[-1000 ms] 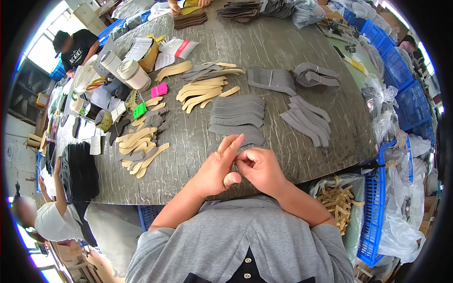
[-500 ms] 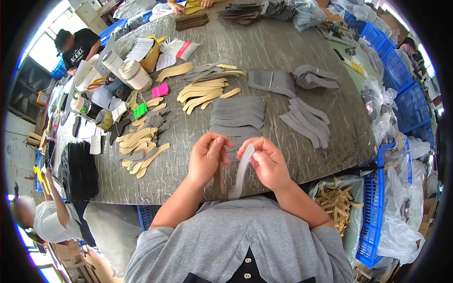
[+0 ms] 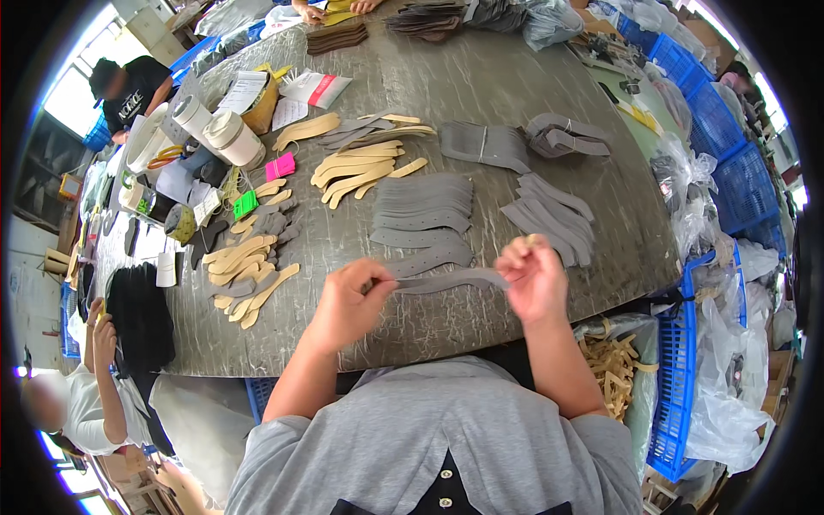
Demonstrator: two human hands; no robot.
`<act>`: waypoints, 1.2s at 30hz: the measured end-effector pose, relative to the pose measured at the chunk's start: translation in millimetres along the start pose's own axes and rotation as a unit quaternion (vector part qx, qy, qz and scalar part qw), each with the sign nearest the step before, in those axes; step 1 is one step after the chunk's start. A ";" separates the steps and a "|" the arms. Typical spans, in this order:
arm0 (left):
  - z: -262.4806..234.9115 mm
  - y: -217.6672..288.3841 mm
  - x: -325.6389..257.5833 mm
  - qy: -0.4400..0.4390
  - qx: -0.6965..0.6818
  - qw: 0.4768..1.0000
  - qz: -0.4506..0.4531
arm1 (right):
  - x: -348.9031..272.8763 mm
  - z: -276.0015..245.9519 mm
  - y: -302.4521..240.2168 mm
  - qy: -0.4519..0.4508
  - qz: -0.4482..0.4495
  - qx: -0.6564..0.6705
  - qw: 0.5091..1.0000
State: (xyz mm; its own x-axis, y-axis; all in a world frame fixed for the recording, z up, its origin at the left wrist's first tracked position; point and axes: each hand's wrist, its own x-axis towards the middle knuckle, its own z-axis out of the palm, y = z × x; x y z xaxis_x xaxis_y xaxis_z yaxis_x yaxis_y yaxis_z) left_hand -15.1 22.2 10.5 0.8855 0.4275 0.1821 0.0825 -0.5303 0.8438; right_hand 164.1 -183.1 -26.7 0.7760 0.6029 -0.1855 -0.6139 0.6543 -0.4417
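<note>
A curved grey strip (image 3: 451, 281), likely leather, stretches crosswise between my hands just over the near part of the table. My left hand (image 3: 352, 302) pinches its left end between thumb and fingers. At the other end my right hand (image 3: 537, 279) has its fingers curled about the strip's tip, which they partly hide. Just beyond lies a fanned row of grey strips with small holes (image 3: 422, 206), its nearest strip partly behind the held one. Loose plain grey strips (image 3: 549, 219) lie past my right hand.
Tan strips (image 3: 360, 172) and a mixed tan and grey pile (image 3: 245, 270) lie leftward. A tied grey bundle (image 3: 485, 146) is farther back. White containers (image 3: 232, 139) crowd the left side. A blue crate (image 3: 678, 386) stands at right. Other people work around the table.
The grey strip hung down from my right hand and now spans sideways between both hands. My hands have moved apart, the right one rightward, the left slightly left and nearer.
</note>
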 end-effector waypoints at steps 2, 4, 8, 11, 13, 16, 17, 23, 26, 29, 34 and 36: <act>-5.5 -5.9 -1.7 -0.025 -0.048 0.991 -0.120 | 7.8 -22.6 -26.0 0.007 -0.051 -0.003 0.999; -9.2 -12.5 -3.3 -0.047 -0.083 0.974 -0.204 | 3.8 -23.9 -43.6 0.034 -0.056 -0.155 0.986; -1.7 -24.9 -1.3 -0.072 -0.057 0.972 -0.217 | -10.7 -27.4 -29.6 -0.011 0.044 -0.481 0.876; 3.7 -27.4 2.9 -0.083 -0.037 0.973 -0.213 | -17.2 -15.5 -9.4 -0.071 0.076 -0.414 0.904; 6.4 -26.7 5.8 -0.085 -0.014 0.977 -0.195 | -14.8 -17.4 -5.9 -0.069 0.065 -0.452 0.887; 9.5 -23.7 10.6 -0.087 0.003 0.973 -0.212 | -7.2 -31.8 1.8 -0.052 0.037 -0.497 0.865; 11.1 -25.3 12.8 -0.088 0.009 0.974 -0.210 | -4.8 -36.4 4.1 -0.043 0.025 -0.510 0.859; 28.0 -51.0 12.0 -0.066 0.067 0.986 -0.139 | 5.6 -45.0 20.4 -0.008 -0.027 -0.632 0.775; 29.4 -47.8 14.3 -0.093 0.075 0.973 -0.195 | 8.3 -49.7 20.8 -0.006 -0.041 -0.651 0.758; 31.4 -49.8 14.8 -0.089 0.081 0.973 -0.195 | 9.2 -48.8 20.8 0.001 -0.047 -0.665 0.746; 32.7 -50.8 15.0 -0.089 0.089 0.975 -0.181 | 8.2 -45.4 21.1 0.000 -0.045 -0.677 0.735; 32.1 -48.7 15.4 -0.091 0.100 0.975 -0.175 | 7.5 -43.6 21.3 -0.003 -0.043 -0.680 0.732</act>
State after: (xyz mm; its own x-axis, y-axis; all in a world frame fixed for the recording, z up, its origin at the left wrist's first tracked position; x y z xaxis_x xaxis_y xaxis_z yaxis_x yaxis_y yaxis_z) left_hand 9.2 31.0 -43.9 0.8517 0.4813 -0.2073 0.4662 -0.5152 0.7192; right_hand 163.2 -184.6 -75.8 0.8006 0.5902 -0.1036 0.1528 -0.3681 -0.9172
